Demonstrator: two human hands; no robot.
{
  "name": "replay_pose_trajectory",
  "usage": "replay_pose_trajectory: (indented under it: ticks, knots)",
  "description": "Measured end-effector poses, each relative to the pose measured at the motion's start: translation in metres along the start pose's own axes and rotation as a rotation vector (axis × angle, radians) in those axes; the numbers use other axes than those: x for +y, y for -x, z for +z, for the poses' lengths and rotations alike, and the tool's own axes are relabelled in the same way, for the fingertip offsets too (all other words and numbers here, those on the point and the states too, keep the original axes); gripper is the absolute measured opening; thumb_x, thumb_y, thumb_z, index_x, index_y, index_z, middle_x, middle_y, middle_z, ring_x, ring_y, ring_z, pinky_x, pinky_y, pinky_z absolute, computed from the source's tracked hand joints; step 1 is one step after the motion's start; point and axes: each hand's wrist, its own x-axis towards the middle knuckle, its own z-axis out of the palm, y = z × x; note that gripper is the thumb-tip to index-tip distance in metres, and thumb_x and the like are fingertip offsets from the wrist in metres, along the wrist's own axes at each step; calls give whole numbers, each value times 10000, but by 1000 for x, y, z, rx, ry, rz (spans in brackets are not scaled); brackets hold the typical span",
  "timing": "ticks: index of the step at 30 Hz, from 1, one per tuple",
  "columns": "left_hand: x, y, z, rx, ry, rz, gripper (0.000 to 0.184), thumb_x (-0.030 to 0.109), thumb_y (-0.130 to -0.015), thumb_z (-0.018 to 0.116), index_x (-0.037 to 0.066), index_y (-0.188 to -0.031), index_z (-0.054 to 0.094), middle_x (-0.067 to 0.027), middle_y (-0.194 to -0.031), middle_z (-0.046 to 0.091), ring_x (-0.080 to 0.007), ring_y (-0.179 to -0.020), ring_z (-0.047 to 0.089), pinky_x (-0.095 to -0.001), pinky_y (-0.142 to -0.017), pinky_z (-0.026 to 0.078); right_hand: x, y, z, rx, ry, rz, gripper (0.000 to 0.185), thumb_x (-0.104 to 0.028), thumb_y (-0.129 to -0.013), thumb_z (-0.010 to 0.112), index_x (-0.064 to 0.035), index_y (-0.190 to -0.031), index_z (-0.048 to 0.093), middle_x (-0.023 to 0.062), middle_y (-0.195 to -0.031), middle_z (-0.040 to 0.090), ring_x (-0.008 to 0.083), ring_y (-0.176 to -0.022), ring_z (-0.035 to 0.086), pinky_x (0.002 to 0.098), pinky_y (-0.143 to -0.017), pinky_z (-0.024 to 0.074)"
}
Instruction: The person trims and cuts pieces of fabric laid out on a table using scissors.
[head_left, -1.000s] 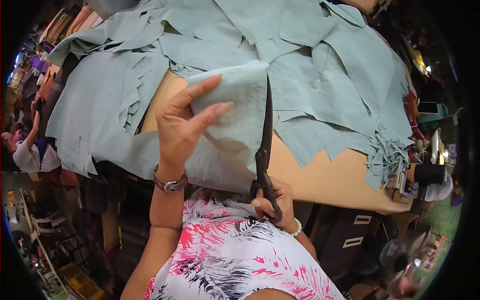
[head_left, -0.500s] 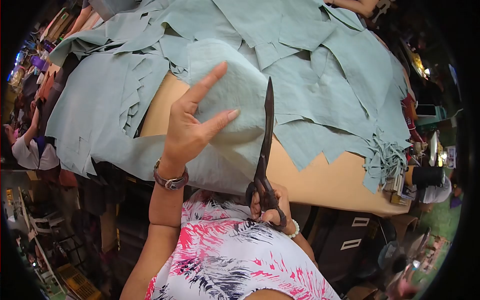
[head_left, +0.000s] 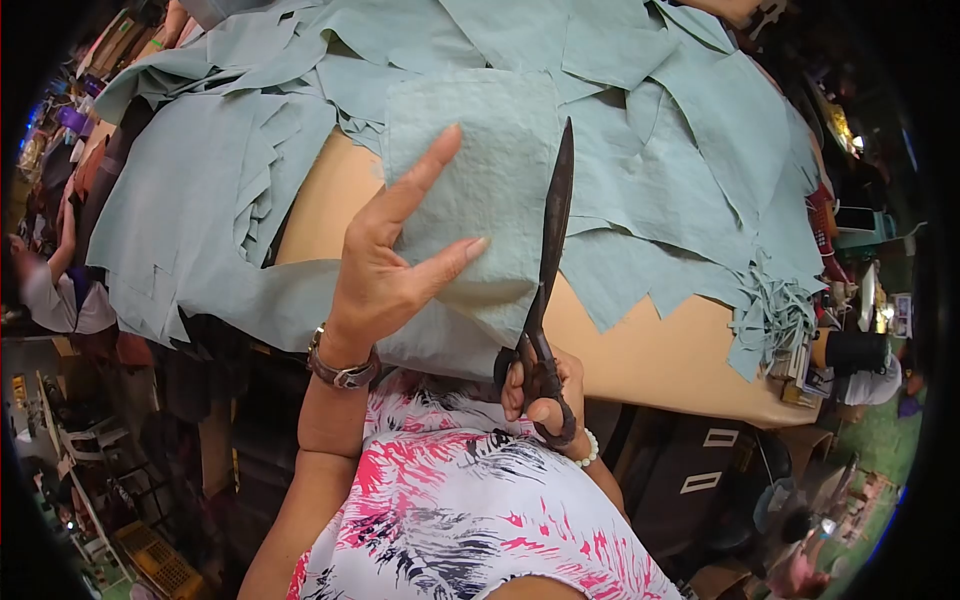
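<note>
My left hand (head_left: 400, 250) hovers at or rests on a pale green fabric piece (head_left: 480, 170), with thumb and index finger spread wide and a watch on the wrist; its other fingers are mostly hidden. The piece lies flat in front of me, and its lower part hangs toward the table edge. My right hand (head_left: 556, 392) is wrapped round the handles of large dark scissors (head_left: 553, 240). Their blades point away from me along the right edge of the piece and look closed together.
Layered green fabric (head_left: 690, 150) covers much of the tan table (head_left: 660, 360). A heap of thin fabric strips (head_left: 780, 315) lies at the right. Beyond the left side a person in a white top (head_left: 55, 295) is visible. Dark drawers (head_left: 690, 460) stand below the table.
The fabric piece has unfolded flat, its far edge now farther from me. The scissors have moved slightly right and away, blades tilted right. My left hand has shifted a little right.
</note>
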Motion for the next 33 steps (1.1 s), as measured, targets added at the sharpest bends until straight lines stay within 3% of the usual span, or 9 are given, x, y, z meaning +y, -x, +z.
replay_pose_trajectory:
  ticks: [11,18,20,23,26,33]
  knots:
    - [-2,0,-1,11,4,2,651,-5,-685,670,-34,-1273,392,-132,-1306,431,-193,-1215,396,-292,-1008,287,2,3,1,42,66,8,390,-231,-628,805,-22,-746,499,3,-599,514,47,-478,473,177,-421,350]
    - [4,-4,-5,-5,-47,-10,672,-9,-677,664,-38,-1283,376,-148,-1307,427,-197,-1207,408,-286,-998,291,-7,4,7,39,215,-45,254,-73,-710,730,-32,-680,480,-7,-537,494,51,-429,472,180,-383,351]
    - [2,-4,-4,-14,-32,-15,679,-6,-676,665,-40,-1286,369,-148,-1305,429,-195,-1207,408,-286,-996,293,-1,6,1,29,128,10,315,-160,-674,775,-27,-708,491,0,-567,507,54,-473,486,184,-419,372]
    - [1,-4,-2,-34,-3,-43,702,-15,-653,665,-37,-1289,367,-144,-1318,412,-195,-1223,380,-299,-1012,271,7,3,-6,-72,58,-75,437,-290,-607,819,-24,-743,501,7,-616,517,59,-534,495,195,-470,392]
    - [2,-2,-1,-52,-5,-37,695,-9,-663,665,-38,-1290,365,-145,-1310,424,-192,-1203,407,-289,-995,291,-3,1,-2,-8,102,-4,538,-386,-546,835,-25,-767,503,8,-657,511,63,-573,494,196,-500,390]
    - [7,4,1,-78,-20,-38,686,-6,-668,665,-43,-1286,368,-146,-1293,445,-185,-1174,442,-276,-972,316,-8,-15,2,39,107,-104,522,-392,-562,823,-34,-762,500,-7,-661,488,62,-572,453,190,-507,348]
